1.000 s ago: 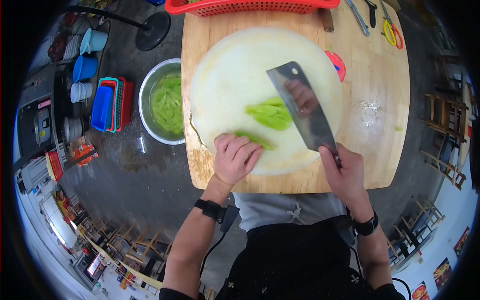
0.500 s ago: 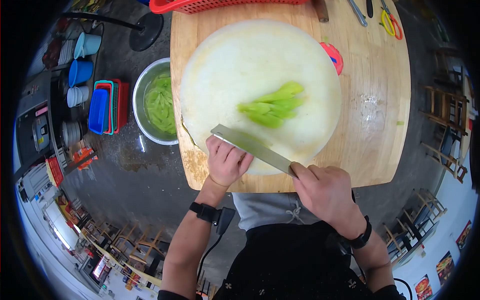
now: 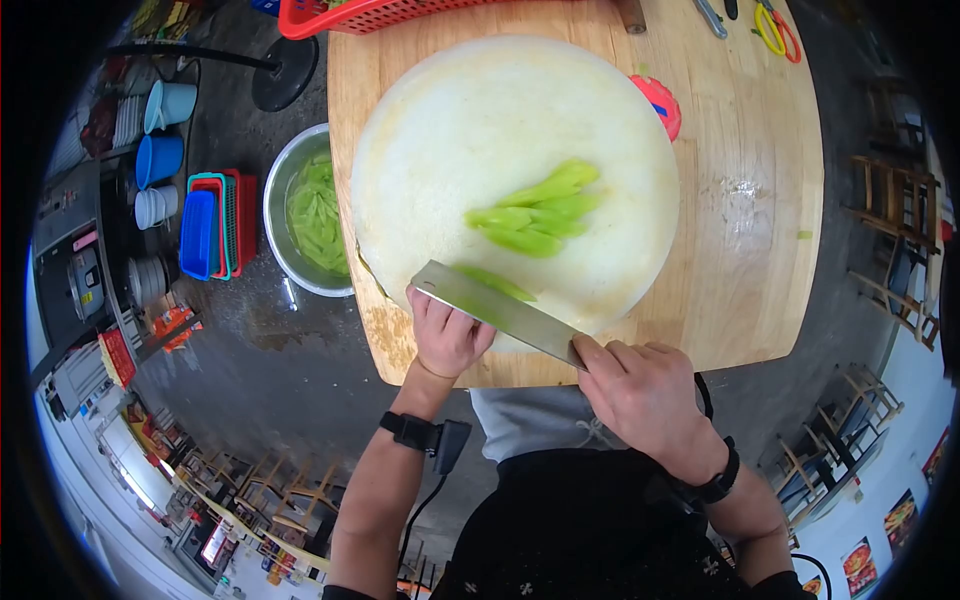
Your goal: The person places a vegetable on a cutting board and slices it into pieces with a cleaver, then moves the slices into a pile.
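Observation:
My right hand (image 3: 645, 400) grips a cleaver (image 3: 505, 318) by its handle, the blade slanting up to the left across the near part of a round white cutting board (image 3: 430, 130). My left hand (image 3: 448, 335) has its fingers curled against the near side of the blade; whatever lies under them is hidden. Just beyond the blade, a light green vegetable slice (image 3: 497, 283) rests on the board. Farther in lies a small fanned pile of light green vegetable slices (image 3: 540, 215).
Left of the wooden table (image 3: 740, 290), a metal bowl (image 3: 277, 250) on the floor holds more green slices. A red basket (image 3: 400, 14), yellow-and-red scissors (image 3: 778, 32) and a red round object (image 3: 657, 105) lie around the board. Stacked plastic baskets (image 3: 199, 235) stand farther left.
The cleaver has tipped or shifted slightly toward me, and the green slice beyond its blade shows more plainly. Both hands keep their hold. The whole view has shifted slightly.

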Tool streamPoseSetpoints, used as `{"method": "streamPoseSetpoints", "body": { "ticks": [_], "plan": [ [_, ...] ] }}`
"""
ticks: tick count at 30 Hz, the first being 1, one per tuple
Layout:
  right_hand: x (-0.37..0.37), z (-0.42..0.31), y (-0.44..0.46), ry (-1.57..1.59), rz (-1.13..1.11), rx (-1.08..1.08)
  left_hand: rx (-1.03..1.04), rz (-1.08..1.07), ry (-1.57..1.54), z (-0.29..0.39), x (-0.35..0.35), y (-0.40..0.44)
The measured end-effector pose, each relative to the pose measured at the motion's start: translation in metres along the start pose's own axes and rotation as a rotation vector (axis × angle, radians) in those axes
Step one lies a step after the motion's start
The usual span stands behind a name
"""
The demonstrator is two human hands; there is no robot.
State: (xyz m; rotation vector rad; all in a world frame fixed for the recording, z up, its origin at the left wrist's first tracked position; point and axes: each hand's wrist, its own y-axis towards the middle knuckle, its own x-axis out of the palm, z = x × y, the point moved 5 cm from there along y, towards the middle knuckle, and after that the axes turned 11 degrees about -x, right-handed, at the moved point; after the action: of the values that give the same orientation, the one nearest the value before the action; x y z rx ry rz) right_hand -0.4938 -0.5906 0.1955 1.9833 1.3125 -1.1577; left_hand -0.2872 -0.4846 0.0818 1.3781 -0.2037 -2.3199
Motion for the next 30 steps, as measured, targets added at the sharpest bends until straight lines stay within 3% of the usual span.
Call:
{"method": "streamPoseSetpoints", "body": {
  "ticks": [30],
  "plan": [
    [0.0019,0.0013,0.0004,-0.001,-0.073,0.022,-0.007,0.013,-0.049,0.0029,-0.0019,0.0054]
  ]
}}
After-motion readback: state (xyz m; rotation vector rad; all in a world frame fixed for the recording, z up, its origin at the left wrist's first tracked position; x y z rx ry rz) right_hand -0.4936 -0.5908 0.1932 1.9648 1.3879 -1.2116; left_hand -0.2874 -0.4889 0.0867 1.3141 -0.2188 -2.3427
